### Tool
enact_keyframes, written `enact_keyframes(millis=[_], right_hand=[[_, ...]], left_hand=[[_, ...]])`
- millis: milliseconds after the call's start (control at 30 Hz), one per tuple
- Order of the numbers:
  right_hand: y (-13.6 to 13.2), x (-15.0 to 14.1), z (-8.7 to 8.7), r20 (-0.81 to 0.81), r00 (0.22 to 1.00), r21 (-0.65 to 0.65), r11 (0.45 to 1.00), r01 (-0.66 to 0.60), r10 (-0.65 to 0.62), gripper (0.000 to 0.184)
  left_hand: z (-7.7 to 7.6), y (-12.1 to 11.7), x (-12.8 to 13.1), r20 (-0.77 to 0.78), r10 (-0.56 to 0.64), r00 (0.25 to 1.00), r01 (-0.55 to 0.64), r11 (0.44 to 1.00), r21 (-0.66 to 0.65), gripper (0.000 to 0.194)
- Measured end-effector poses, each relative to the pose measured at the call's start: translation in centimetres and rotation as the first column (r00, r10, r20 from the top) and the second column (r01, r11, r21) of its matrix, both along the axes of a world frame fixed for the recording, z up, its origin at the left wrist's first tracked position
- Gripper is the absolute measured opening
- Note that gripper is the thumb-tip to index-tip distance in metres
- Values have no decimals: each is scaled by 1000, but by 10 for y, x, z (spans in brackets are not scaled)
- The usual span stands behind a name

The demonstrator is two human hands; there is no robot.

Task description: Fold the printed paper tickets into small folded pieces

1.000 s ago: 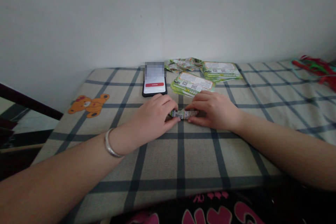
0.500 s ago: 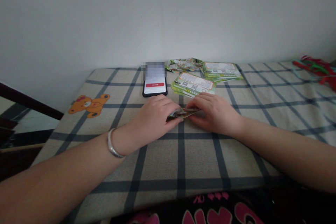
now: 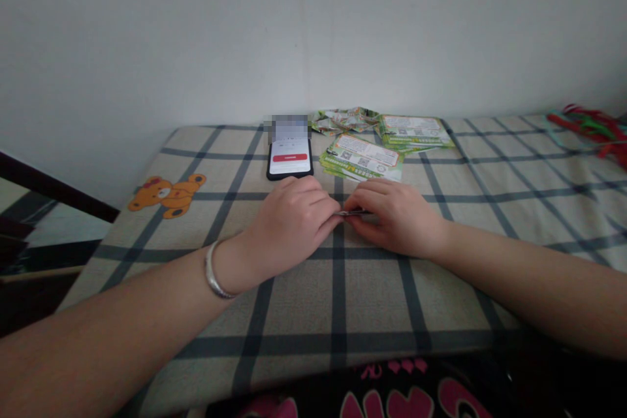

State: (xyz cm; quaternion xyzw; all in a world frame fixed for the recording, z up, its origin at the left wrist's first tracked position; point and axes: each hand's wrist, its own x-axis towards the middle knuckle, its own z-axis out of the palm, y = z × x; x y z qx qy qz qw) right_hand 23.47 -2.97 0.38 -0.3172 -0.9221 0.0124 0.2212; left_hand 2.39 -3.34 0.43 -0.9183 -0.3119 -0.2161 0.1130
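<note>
The left hand and right hand meet over the checked bench, well in from its near edge. Each has a narrow grip, thumb and fingers pinched on the same thin folded paper; it lies between them, seen nearly edge-on, so its folds are hard to make out.

Toward the far edge, just beyond the left hand, lies a phone, with a fanned stack of leaflets to its right. Behind these, along that edge, are crumpled-looking papers and a second leaflet pile. An orange bear figure is near the left edge; a red and green bundle is near the far edge, well to the right.
</note>
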Motion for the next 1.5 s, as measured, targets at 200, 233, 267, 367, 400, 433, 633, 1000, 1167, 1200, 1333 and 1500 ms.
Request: enact_keyframes(millis=[200,233,267,367,400,433,633,1000,1167,1200,1333,1500], right_hand=[[0,-1,-1,-9,1000,0,1000,-16,16,15],[0,-1,-1,-16,1000,-7,1000,-10,10,15],[0,-1,-1,-24,1000,-15,1000,-1,0,15],[0,-1,0,-7,999,-45,998,43,-44,15],[0,-1,1,20,998,-49,997,54,-53,15],[0,-1,1,57,997,-46,997,59,-56,16],[1,-2,3,206,977,-10,998,54,-51,27],[4,2,4,218,976,101,995,5,-27,34],[6,6,5,202,979,138,990,-38,10,35],[7,7,6,201,979,144,988,-48,19,36],[8,10,7,214,976,179,980,-85,45,38],[10,14,10,220,972,208,970,-130,83,39]], left_hand=[[3,-4,2,-31,18,999,-17,999,33,18],[3,-4,2,-26,19,999,-18,999,27,19],[3,-3,2,-22,17,1000,-17,1000,22,19],[3,-1,1,-8,3,1000,-3,1000,18,19],[3,-1,1,-5,-1,1000,1,1000,19,19],[3,0,1,-5,-1,1000,1,1000,17,19],[1,-1,3,-71,32,997,-32,999,7,21],[4,-2,0,-150,40,988,-30,997,69,16],[6,-3,-2,-170,66,983,-51,994,92,12],[7,-4,-2,-176,69,982,-52,994,99,13],[9,-4,-3,-177,71,982,-44,987,155,16],[11,-3,-7,-174,61,983,-23,977,213,25]])
